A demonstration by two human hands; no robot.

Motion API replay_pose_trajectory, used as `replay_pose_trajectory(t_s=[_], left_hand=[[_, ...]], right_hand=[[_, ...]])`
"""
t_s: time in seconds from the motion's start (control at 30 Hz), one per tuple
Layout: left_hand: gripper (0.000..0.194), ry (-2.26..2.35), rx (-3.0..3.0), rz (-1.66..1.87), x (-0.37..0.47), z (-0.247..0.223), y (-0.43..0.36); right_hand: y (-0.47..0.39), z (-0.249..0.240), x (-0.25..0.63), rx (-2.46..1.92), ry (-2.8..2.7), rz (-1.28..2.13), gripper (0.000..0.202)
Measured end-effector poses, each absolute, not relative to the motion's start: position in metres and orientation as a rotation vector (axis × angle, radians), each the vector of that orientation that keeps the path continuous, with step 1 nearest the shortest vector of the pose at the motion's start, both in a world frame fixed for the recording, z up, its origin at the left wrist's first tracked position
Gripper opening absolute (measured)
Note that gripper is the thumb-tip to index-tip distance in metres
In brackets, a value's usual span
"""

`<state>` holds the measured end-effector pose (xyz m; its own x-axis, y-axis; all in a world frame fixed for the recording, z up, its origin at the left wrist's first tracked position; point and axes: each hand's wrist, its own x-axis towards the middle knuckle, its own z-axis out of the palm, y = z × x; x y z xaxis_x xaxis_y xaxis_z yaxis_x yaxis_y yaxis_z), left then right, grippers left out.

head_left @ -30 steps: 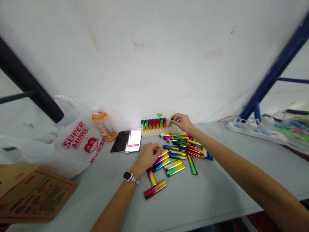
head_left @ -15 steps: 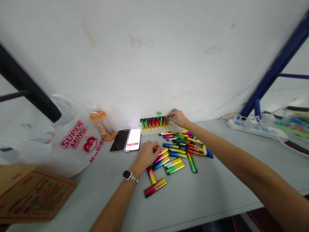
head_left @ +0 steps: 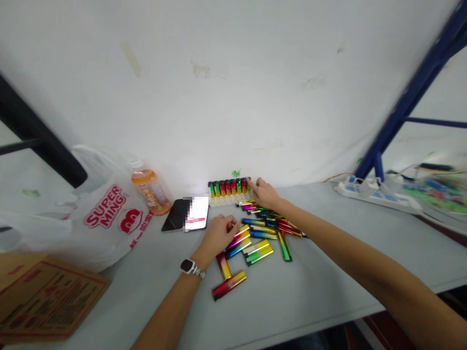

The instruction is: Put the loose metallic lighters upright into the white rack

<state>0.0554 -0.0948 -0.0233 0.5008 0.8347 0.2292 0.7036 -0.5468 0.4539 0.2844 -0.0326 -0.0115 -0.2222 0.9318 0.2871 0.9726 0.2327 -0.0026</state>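
Several shiny lighters (head_left: 226, 187) stand upright in a row in a pale rack (head_left: 225, 200) against the wall. My right hand (head_left: 265, 193) is at the row's right end, a finger touching the top of the last lighter; I see nothing gripped in it. My left hand (head_left: 220, 232), fingers curled together, rests beside the yellow, pink and blue lighters (head_left: 239, 241); whatever it pinches is too small to make out. More lighters lie loose to the right, among them a green one (head_left: 284, 246). A red-yellow lighter (head_left: 229, 285) lies nearest the front.
Left of the rack are a phone or tablet (head_left: 197, 214), an orange drink bottle (head_left: 151, 191), a white plastic bag (head_left: 105, 218) and a cardboard box (head_left: 51, 296). A power strip (head_left: 375, 194) lies at the right beside a blue metal post (head_left: 404, 102).
My right hand has come down slightly at the rack's right end, its index finger now extended on the last lighter. My left hand has hardly moved. The whole view has shifted slightly.
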Motion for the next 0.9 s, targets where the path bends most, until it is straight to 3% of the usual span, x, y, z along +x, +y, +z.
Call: replay_pose_trajectory(t_s=[0.23, 0.57, 0.73, 0.9], left_hand=[[0.031, 1.268, 2.442, 0.634, 0.055, -0.024, -0.096], [0.031, 1.255, 2.456, 0.654, 0.053, -0.027, -0.095], [0.031, 1.262, 2.463, 0.652, 0.052, -0.027, -0.096], [0.032, 1.257, 2.449, 0.667, 0.052, -0.027, -0.097]], right_hand=[[-0.059, -0.004, 0.268, -1.642, -2.292, -0.185, 0.039], [-0.042, 0.008, 0.228, -1.723, -2.616, -0.198, 0.023], [-0.04, 0.007, 0.232, -1.464, -2.598, -0.232, 0.022], [-0.049, 0.001, 0.241, -1.231, -2.058, 0.19, 0.026]])
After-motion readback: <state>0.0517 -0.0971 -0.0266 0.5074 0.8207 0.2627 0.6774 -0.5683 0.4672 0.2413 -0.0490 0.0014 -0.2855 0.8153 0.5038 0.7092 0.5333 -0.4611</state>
